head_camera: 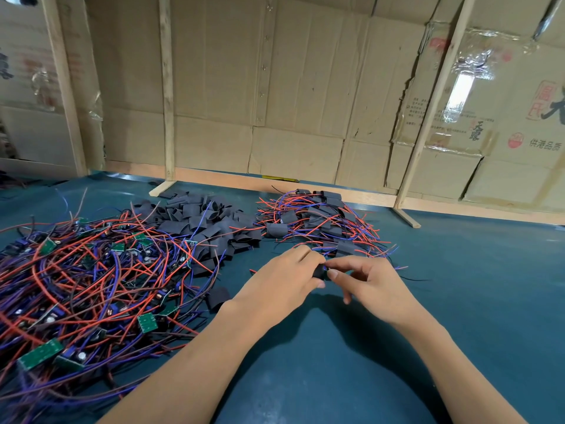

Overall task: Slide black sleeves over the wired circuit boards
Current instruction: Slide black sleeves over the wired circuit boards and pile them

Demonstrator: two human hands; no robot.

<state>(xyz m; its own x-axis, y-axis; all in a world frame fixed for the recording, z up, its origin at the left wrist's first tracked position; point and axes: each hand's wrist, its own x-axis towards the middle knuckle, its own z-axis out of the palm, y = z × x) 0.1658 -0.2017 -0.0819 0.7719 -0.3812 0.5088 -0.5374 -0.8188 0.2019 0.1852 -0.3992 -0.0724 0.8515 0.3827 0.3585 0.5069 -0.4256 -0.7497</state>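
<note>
Both your hands meet over the middle of the bench, toward its right half. Left hand (293, 270) has fingers curled round a black sleeve (319, 271), of which only a small dark end shows between the fingertips. Right hand (363, 278) pinches at the sleeve's open end with thumb and forefinger, other fingers loosely bent; whether a board is already inside cannot be told. Judged step: seating a sleeve over one wired board, mid-fit. Next move likely calls for holding the sleeve mouth open and drawing the wires through straight so the board doesn't catch on the edge. To the near left, a big tangle of unsleeved boards (91, 286), green boards on red and purple wires, spreads to the bench's left edge; pulling one free may drag its neighbours. One loose sleeve (217, 297) lies at that heap's right fringe, near your left wrist. Farther back, centre, the pile of empty sleeves (201, 218). Far right of it, the finished pile (324, 221), just beyond your hands, with stray wire ends reaching toward them. Behind the far edge, a cardboard wall (275, 87) on wooden posts.
</note>
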